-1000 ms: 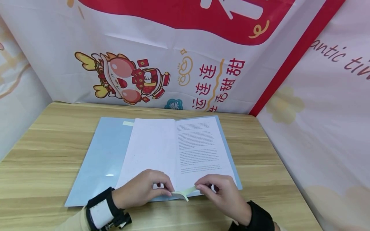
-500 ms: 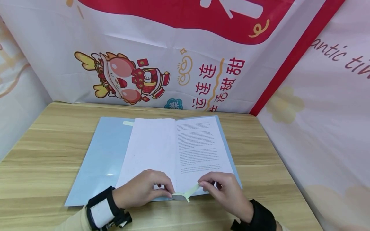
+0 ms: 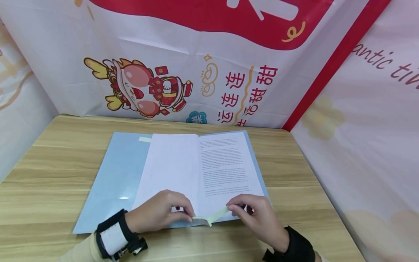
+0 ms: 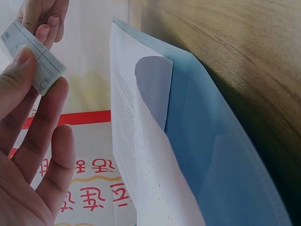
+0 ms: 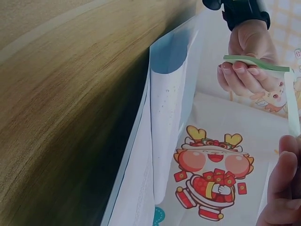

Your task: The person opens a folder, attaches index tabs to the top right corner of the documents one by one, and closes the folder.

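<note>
1. Pale green paper strip (image 3: 209, 217) stretches between both hands at the 6 o'clock edge of the open blue folder (image 3: 111, 182).
2. Left hand (image 3: 160, 214) pinches the strip's left end between thumb and curled fingers, resting on the folder's near edge.
3. Right hand (image 3: 256, 216) pinches the strip's right end, lifted slightly, at 5 o'clock of the printed sheet (image 3: 226, 167).
4. White pages (image 3: 170, 163) lie inside the folder on the wooden table (image 3: 49, 174).
5. Cartoon banner (image 3: 144, 87) stands at 12 o'clock.
</note>
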Motion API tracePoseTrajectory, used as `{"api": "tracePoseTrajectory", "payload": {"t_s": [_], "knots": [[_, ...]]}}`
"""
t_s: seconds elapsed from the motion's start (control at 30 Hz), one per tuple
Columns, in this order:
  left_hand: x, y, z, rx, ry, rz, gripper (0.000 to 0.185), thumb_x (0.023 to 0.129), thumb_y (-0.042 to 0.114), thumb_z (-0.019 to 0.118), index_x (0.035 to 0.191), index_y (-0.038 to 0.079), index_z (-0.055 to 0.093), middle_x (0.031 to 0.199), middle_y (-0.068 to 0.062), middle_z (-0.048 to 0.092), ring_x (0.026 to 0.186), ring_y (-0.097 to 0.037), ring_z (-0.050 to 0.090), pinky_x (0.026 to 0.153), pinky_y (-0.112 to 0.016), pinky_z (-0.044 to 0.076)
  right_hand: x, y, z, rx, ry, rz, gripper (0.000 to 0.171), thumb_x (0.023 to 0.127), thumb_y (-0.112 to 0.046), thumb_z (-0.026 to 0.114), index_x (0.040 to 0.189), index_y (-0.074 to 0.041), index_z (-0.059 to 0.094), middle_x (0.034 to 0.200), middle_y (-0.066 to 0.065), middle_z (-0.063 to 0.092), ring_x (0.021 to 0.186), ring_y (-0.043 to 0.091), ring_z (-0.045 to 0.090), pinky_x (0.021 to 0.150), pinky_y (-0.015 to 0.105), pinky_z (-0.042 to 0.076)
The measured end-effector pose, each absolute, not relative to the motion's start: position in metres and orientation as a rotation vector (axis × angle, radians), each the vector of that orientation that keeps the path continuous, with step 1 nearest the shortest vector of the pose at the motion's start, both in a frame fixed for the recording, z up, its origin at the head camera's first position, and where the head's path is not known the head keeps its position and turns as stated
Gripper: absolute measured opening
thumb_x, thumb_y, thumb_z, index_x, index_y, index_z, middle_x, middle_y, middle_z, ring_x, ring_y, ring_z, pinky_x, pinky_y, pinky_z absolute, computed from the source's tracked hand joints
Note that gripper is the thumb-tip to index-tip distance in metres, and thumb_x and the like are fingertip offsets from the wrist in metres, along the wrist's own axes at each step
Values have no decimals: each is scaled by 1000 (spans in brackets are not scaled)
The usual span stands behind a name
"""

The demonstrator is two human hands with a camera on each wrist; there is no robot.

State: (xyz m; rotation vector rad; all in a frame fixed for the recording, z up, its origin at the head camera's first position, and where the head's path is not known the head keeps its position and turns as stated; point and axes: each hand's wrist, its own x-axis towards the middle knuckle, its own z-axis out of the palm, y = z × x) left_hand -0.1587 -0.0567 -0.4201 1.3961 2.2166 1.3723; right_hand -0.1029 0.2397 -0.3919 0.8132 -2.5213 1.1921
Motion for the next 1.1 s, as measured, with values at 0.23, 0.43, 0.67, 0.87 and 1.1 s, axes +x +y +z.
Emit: {"api": "tracePoseTrajectory", "payload": {"t_s": [0.23,0.43,0.67,0.87,1.1], "knots": [[-161,-59,-421,1383,2214,1385,5,95,26,71,93,26,75,94,16,72,82,0,63,74,-24,55,-102,240,-392,801,-2538,1201,14,92,-2,73,93,-16,75,76,-11,68,61,-2,51,49,19,43],[-162,-61,-424,1333,2231,1381,11,94,18,73,92,29,75,93,21,70,78,0,62,70,-23,53,-102,242,-393,799,-2518,1224,17,91,1,72,94,-16,74,76,-9,68,63,0,55,50,19,44],[-163,-62,-424,1258,2268,1337,12,95,19,73,93,31,74,91,21,69,76,-1,60,69,-23,53,-102,243,-393,781,-2507,1222,16,92,-1,72,95,-17,74,74,-11,66,63,1,55,50,21,44],[-157,-57,-421,1259,2353,1215,12,95,21,74,92,33,72,89,23,65,79,0,59,70,-23,52,-106,246,-394,722,-2535,1217,15,93,-3,72,94,-17,74,72,-11,65,61,1,55,50,21,44],[-146,-50,-422,1363,2469,1108,14,90,17,78,87,28,70,90,23,60,80,0,54,73,-20,50,-113,252,-396,592,-2620,1211,9,95,-11,72,92,-19,73,70,-16,62,59,2,53,50,22,45]]}}
